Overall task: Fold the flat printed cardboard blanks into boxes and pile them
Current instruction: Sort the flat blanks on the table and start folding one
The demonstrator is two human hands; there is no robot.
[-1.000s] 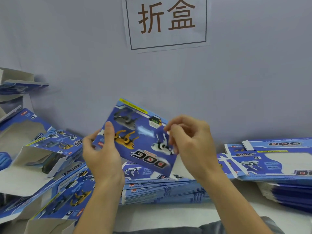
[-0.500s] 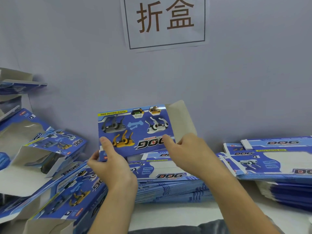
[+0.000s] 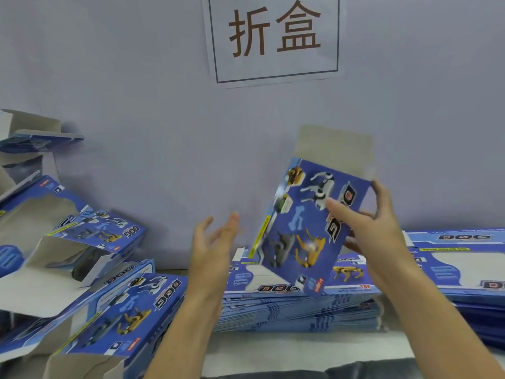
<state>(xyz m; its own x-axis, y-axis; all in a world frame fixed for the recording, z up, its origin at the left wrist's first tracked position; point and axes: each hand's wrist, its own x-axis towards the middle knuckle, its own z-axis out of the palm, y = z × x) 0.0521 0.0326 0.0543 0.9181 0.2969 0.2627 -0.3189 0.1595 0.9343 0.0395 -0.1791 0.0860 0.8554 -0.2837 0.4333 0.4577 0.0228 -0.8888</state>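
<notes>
Box (image 3: 306, 225): held tilted above flat stack (image 3: 295, 310) | right hand (image 3: 366, 231): gripped around box | left hand (image 3: 216, 242): spread, nothing held

A box-folding station in a packing workshop

A paper sign (image 3: 276, 36) on the plain wall (image 3: 136, 105) heads a bench (image 3: 300, 348) stacked with flat printed blanks (image 3: 295, 310) and folded boxes (image 3: 120, 310).

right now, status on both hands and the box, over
Left hand open, off the box. Right hand has its grip on the tilted box, grey flap up. Flat blanks stacked below, nothing in the way.
</notes>
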